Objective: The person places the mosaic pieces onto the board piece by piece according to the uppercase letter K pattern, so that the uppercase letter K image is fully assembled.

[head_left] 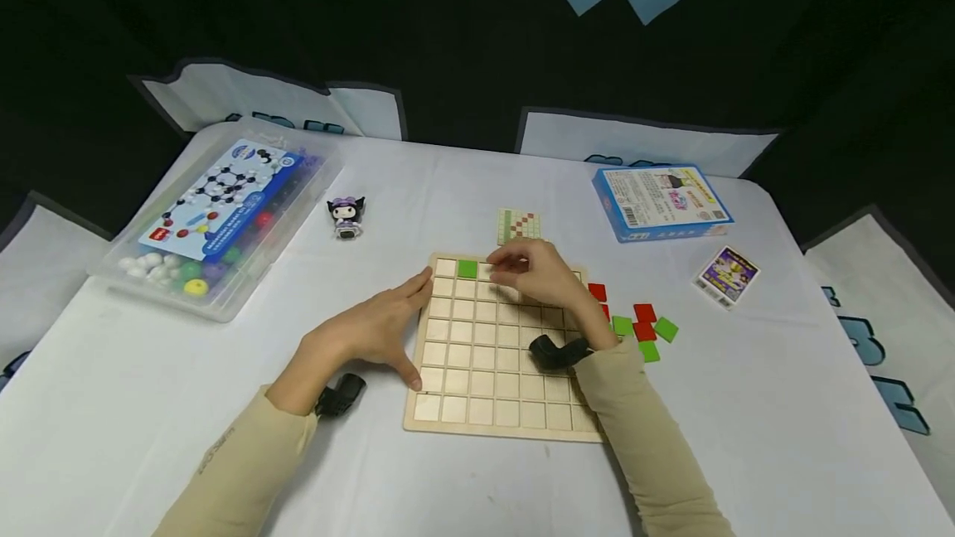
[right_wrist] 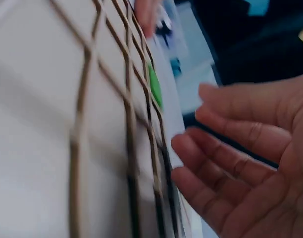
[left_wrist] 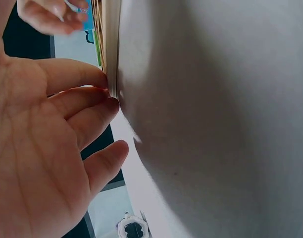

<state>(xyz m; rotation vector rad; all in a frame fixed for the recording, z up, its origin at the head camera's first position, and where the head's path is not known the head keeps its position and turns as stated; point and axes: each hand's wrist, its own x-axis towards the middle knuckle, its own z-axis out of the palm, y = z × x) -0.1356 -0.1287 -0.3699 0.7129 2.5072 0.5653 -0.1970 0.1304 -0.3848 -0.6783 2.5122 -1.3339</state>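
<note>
A wooden grid board (head_left: 482, 384) lies on the white table in front of me. One green square tile (head_left: 467, 269) sits in its top row, second cell from the left. My left hand (head_left: 382, 323) touches the board's left edge with spread fingers and thumb; the left wrist view shows its fingertips against the board's side. Above the top row hovers my right hand (head_left: 540, 276), just right of the green tile. Its fingers are loosely bent, and the right wrist view shows no tile between them. Beyond the board lies a small pattern card (head_left: 520, 224), partly hidden by the right hand.
Several loose red tiles (head_left: 645, 313) and green tiles (head_left: 666, 329) lie right of the board. A clear plastic case (head_left: 224, 305) of coloured balls stands at left, near a small figurine (head_left: 346, 216). A blue box (head_left: 664, 201) and a small purple-topped box (head_left: 727, 276) are at right.
</note>
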